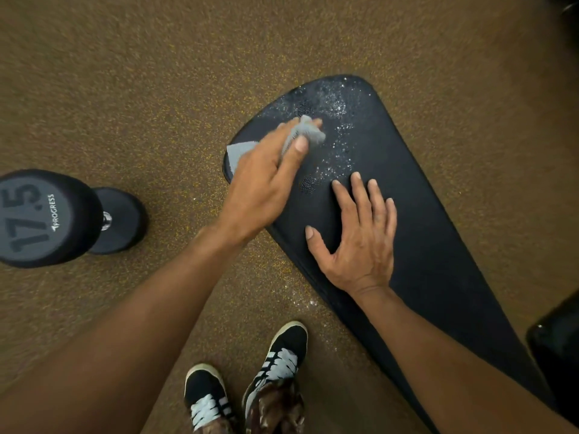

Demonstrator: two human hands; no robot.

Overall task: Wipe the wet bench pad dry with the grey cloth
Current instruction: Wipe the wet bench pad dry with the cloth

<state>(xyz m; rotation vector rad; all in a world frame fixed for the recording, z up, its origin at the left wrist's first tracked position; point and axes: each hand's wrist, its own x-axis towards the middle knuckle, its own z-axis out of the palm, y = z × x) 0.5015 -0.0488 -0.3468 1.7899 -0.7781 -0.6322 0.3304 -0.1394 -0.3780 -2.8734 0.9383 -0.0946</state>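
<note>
A long black bench pad [432, 233] runs from the upper middle down to the lower right. Water droplets [332, 104] glisten on its far end and in a streak toward the middle. My left hand [266, 180] grips a bunched grey cloth [308, 131] and presses it on the pad near the wet patch; a corner of the cloth sticks out at the pad's left edge. My right hand [360, 236] lies flat on the pad with fingers spread, just below the droplets.
A black 17.5 dumbbell [56, 220] lies on the brown speckled floor [125, 89] at the left. My two black shoes [250, 380] stand at the bottom centre. A dark object [557, 346] sits at the right edge beside the pad.
</note>
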